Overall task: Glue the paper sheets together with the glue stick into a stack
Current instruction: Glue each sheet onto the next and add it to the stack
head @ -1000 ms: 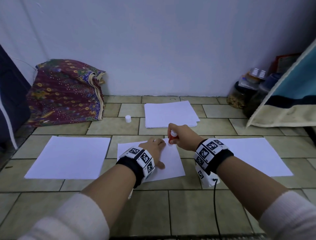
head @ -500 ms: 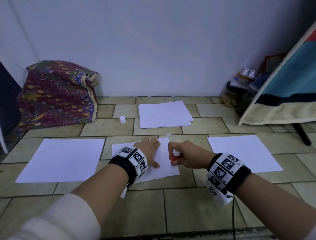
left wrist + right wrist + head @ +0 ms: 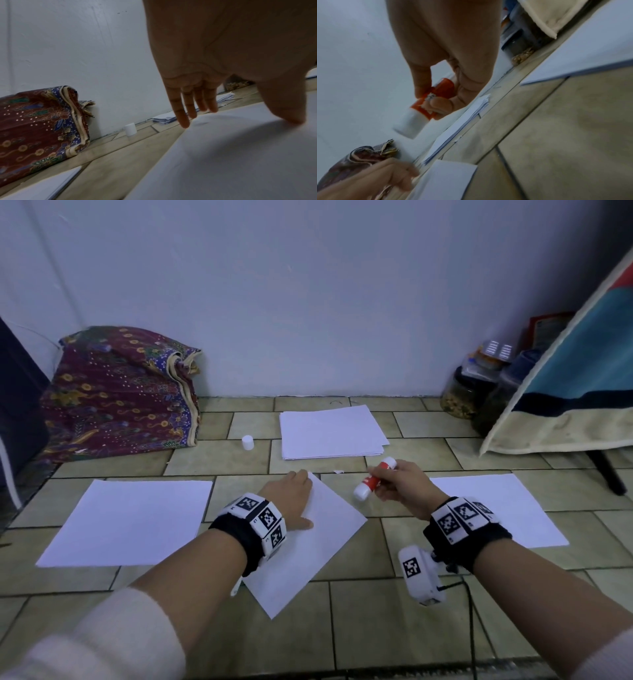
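A white sheet [image 3: 322,553] lies askew on the tiled floor in front of me. My left hand [image 3: 301,498] rests flat on its far corner with fingers [image 3: 192,108] straight and the thumb on the paper [image 3: 223,155]. My right hand [image 3: 380,479] grips a red and white glue stick [image 3: 371,479], tilted and held in the air just right of that corner; the wrist view shows the fingers curled round the glue stick [image 3: 419,112]. Single sheets lie at the left [image 3: 126,518] and at the right [image 3: 496,508]. A paper stack [image 3: 329,433] sits farther back.
A white cap [image 3: 247,442] stands on the floor left of the stack. A patterned fabric bundle [image 3: 120,392] leans on the wall at the left. Jars [image 3: 466,392] and a hanging cloth [image 3: 575,392] fill the right corner.
The right hand has lifted the glue stick off the middle sheet and moved it right, now tilted. The middle sheet has turned under the left hand and lies askew.
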